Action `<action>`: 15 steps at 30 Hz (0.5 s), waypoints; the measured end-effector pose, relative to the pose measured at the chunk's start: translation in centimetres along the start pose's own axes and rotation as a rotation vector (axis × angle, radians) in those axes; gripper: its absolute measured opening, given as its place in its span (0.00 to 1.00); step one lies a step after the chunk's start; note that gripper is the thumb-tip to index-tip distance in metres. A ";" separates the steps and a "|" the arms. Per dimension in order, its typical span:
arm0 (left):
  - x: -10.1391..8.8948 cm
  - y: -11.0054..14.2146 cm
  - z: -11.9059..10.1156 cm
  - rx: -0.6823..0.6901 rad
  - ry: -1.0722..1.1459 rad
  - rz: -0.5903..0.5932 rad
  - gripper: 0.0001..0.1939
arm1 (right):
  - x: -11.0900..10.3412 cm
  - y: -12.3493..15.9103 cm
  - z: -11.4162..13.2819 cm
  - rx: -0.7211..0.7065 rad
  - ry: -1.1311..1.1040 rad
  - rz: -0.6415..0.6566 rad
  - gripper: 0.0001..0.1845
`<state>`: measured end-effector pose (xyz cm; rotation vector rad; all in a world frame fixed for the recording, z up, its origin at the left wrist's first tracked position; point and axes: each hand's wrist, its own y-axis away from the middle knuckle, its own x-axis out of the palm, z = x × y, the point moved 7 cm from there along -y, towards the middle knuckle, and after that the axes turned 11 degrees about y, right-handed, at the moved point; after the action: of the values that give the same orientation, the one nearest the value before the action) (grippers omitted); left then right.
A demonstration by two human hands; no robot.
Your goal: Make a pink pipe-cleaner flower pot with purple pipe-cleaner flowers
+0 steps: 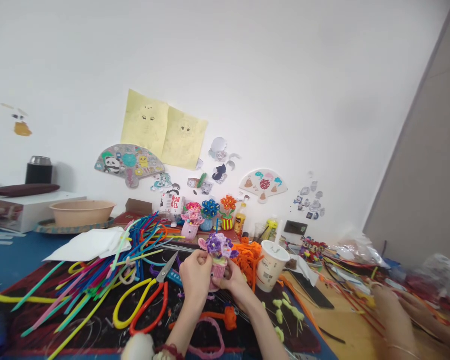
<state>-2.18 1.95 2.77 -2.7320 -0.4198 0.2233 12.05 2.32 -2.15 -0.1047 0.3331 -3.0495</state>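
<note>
A small pink pot (219, 270) with purple and lilac pipe-cleaner flowers (221, 245) stands upright between my hands over the dark mat. My left hand (195, 270) is closed at the pot's left rim, thumb and fingers pinched there. From the right, my right hand (235, 284) has its fingers wrapped round the pot's side. Scissors (159, 285) with one yellow and one red handle lie left of my left wrist, blades apart. An orange pipe-cleaner piece (229, 318) and a pink fuzzy loop (213, 340) rest below, between my forearms.
Many coloured pipe cleaners (93, 280) spread over the left side. A paper cup with straw (272, 265) and an orange pipe-cleaner heap (245, 257) stand close on the right. Finished flower pots (227, 220) line the wall. A co-worker's hands (393, 310) are at far right.
</note>
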 end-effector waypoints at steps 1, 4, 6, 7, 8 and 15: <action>0.0 0.0 0.1 0.000 -0.009 0.003 0.09 | 0.0 0.0 -0.1 0.003 0.000 -0.004 0.38; 0.1 -0.2 0.2 -0.004 -0.025 0.020 0.08 | -0.1 -0.1 -0.2 0.006 0.001 -0.005 0.39; 0.1 -0.3 0.3 -0.014 -0.030 0.036 0.09 | -0.1 -0.1 -0.3 0.000 0.002 -0.004 0.38; 0.1 -0.3 0.3 -0.021 -0.031 0.045 0.10 | -0.2 -0.1 -0.3 -0.006 0.004 -0.008 0.37; 0.0 -0.3 0.3 -0.027 -0.031 0.053 0.11 | -0.3 -0.1 -0.3 -0.014 0.005 -0.015 0.36; -1.2 -0.2 0.2 -0.058 0.016 0.085 0.15 | -0.7 0.0 -0.2 -0.023 0.021 -0.023 0.35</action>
<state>-3.41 1.82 2.75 -2.8099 -0.3108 0.2140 12.72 2.37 -2.40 -0.0788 0.3711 -3.0719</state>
